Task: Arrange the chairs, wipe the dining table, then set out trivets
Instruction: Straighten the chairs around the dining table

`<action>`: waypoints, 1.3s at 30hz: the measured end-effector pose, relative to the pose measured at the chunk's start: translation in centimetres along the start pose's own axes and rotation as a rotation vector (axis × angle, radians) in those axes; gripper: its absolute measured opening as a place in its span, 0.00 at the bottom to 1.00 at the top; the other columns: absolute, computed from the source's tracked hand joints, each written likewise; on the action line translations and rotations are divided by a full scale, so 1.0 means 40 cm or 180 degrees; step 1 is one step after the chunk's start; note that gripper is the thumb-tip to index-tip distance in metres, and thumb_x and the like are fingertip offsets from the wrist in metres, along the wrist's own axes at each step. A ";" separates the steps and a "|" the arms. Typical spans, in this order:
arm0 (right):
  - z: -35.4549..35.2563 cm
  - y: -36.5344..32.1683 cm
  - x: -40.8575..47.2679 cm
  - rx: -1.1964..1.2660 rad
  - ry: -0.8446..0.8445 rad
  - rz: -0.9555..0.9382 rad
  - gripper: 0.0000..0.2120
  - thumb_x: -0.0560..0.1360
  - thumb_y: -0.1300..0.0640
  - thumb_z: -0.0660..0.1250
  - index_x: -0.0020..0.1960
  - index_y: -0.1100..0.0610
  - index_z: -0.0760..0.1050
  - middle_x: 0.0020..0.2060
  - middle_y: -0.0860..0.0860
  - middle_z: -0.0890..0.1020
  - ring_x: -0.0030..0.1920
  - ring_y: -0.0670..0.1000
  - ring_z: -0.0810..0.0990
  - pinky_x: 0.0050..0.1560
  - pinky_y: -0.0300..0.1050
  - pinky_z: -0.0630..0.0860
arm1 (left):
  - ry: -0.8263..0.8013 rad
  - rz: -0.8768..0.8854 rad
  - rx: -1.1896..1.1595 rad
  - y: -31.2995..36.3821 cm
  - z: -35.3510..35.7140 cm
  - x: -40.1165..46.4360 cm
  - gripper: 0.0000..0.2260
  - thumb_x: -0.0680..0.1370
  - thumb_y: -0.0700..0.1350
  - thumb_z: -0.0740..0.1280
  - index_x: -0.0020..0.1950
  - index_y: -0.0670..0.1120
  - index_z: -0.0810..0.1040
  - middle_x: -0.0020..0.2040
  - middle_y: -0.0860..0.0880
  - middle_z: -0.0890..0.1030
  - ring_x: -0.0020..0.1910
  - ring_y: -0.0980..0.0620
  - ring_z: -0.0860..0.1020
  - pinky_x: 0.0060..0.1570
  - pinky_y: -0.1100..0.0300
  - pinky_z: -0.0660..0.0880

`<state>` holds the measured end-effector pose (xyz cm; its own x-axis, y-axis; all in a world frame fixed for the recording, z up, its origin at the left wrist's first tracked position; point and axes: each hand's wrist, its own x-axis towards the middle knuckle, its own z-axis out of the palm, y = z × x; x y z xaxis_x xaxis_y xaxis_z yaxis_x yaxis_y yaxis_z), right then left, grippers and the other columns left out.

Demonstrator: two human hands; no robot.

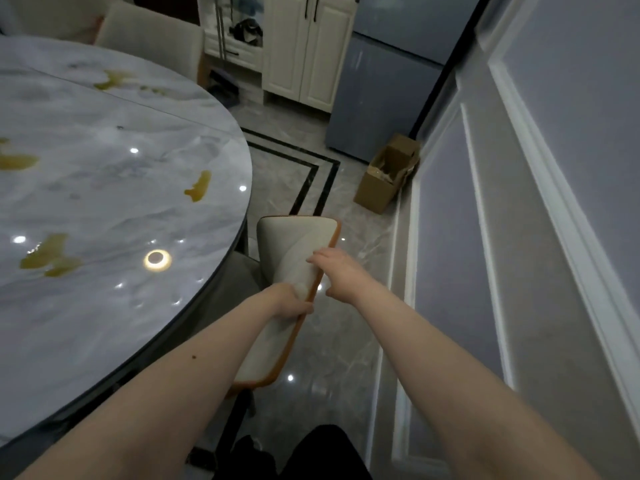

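Gripping the chair (294, 271) backrest's top edge, the left hand (294, 303) closes around it; the right hand (337, 278) rests there, fingers loosely curled. The chair sits just beside the stained round table (104, 188) rim, open floor (346, 334) toward the wall (485, 237).

Single head-worn wide-angle view, looking forward and steeply down along both forearms. Close on chair back (298, 271) at frame centre; dining table (104, 202) fills the left, wall panelling (536, 202) the right, cabinets (308, 46) far at top. No second view to overlap.
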<state>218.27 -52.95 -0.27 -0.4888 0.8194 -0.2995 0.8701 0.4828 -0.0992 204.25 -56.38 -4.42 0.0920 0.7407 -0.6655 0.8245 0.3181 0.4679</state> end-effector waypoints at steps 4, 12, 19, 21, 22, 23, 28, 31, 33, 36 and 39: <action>-0.011 0.014 0.120 -0.0690 -0.0650 -0.0454 0.34 0.68 0.59 0.74 0.72 0.52 0.66 0.69 0.52 0.69 0.71 0.56 0.64 0.74 0.53 0.57 | -0.0358 -0.0338 -0.0245 -0.002 -0.022 0.023 0.36 0.69 0.59 0.72 0.70 0.42 0.66 0.63 0.43 0.74 0.60 0.45 0.74 0.62 0.50 0.71; -0.008 0.021 0.251 -0.1489 -0.1593 -0.1210 0.32 0.70 0.56 0.73 0.71 0.53 0.66 0.65 0.52 0.72 0.63 0.55 0.73 0.64 0.49 0.71 | -0.0594 -0.0577 -0.0477 -0.011 -0.032 0.049 0.37 0.62 0.63 0.73 0.66 0.47 0.73 0.55 0.49 0.78 0.53 0.50 0.78 0.56 0.54 0.76; 0.022 0.027 0.280 -0.2023 -0.1653 -0.1909 0.30 0.70 0.52 0.73 0.70 0.54 0.68 0.63 0.53 0.75 0.62 0.55 0.75 0.64 0.49 0.71 | -0.0630 -0.0698 -0.0535 -0.011 -0.023 0.047 0.37 0.65 0.64 0.71 0.68 0.47 0.70 0.61 0.49 0.76 0.57 0.49 0.76 0.61 0.53 0.73; 0.023 0.043 0.287 -0.1577 -0.1586 -0.1967 0.24 0.71 0.54 0.72 0.65 0.55 0.73 0.59 0.54 0.78 0.59 0.56 0.77 0.60 0.49 0.74 | -0.0717 -0.0713 -0.0528 -0.012 -0.025 0.050 0.38 0.63 0.65 0.71 0.69 0.47 0.70 0.61 0.49 0.76 0.57 0.49 0.76 0.61 0.53 0.73; 0.024 0.048 0.289 -0.1457 -0.1527 -0.2009 0.22 0.70 0.55 0.72 0.63 0.55 0.74 0.58 0.54 0.79 0.58 0.56 0.78 0.59 0.50 0.75 | -0.0762 -0.0706 -0.0510 -0.011 -0.029 0.049 0.40 0.62 0.65 0.71 0.69 0.48 0.69 0.61 0.49 0.76 0.57 0.49 0.76 0.61 0.53 0.74; 0.026 0.050 0.292 -0.1482 -0.1518 -0.2058 0.23 0.70 0.54 0.73 0.64 0.54 0.74 0.58 0.54 0.79 0.58 0.56 0.78 0.59 0.50 0.75 | -0.0802 -0.0710 -0.0502 -0.010 -0.034 0.047 0.42 0.59 0.66 0.70 0.69 0.48 0.69 0.61 0.50 0.76 0.57 0.49 0.76 0.61 0.53 0.74; 0.043 0.062 0.299 -0.1733 -0.1257 -0.2532 0.26 0.70 0.53 0.72 0.66 0.53 0.71 0.59 0.53 0.78 0.58 0.55 0.77 0.61 0.51 0.74 | -0.0805 -0.0864 -0.0735 0.003 -0.019 0.044 0.44 0.54 0.63 0.70 0.68 0.48 0.70 0.60 0.50 0.77 0.57 0.49 0.77 0.60 0.52 0.74; 0.045 0.079 0.315 -0.1591 -0.1238 -0.2802 0.26 0.70 0.52 0.71 0.66 0.55 0.70 0.59 0.53 0.78 0.57 0.55 0.78 0.60 0.51 0.75 | -0.0802 -0.1048 -0.0961 0.018 -0.015 0.044 0.37 0.58 0.56 0.72 0.65 0.47 0.71 0.57 0.48 0.79 0.54 0.48 0.79 0.57 0.52 0.77; 0.052 0.088 0.327 -0.1515 -0.1282 -0.3032 0.26 0.71 0.51 0.71 0.66 0.56 0.69 0.59 0.54 0.78 0.57 0.56 0.78 0.59 0.52 0.75 | -0.0686 -0.1150 -0.1105 0.023 -0.012 0.040 0.31 0.62 0.51 0.73 0.64 0.47 0.72 0.56 0.48 0.79 0.53 0.47 0.79 0.56 0.52 0.77; 0.050 0.112 0.353 -0.1383 -0.1316 -0.3386 0.27 0.71 0.48 0.71 0.66 0.56 0.69 0.58 0.55 0.78 0.57 0.56 0.78 0.58 0.50 0.75 | -0.0202 -0.1300 -0.1178 0.033 0.011 0.031 0.32 0.65 0.51 0.73 0.67 0.48 0.69 0.60 0.49 0.76 0.56 0.48 0.76 0.58 0.51 0.75; 0.042 0.136 0.373 -0.1244 -0.1178 -0.3717 0.29 0.70 0.44 0.71 0.66 0.54 0.69 0.59 0.53 0.78 0.59 0.55 0.77 0.60 0.48 0.73 | 0.0335 -0.1402 -0.1152 0.040 0.048 0.007 0.35 0.69 0.51 0.72 0.72 0.47 0.64 0.67 0.48 0.72 0.63 0.48 0.72 0.62 0.55 0.71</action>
<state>215.81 -38.63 -6.88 -0.8435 -0.2525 -0.4742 -0.1670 0.9622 -0.2152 206.67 -56.78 -4.97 -0.2879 0.5416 -0.7898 0.5273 0.7781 0.3414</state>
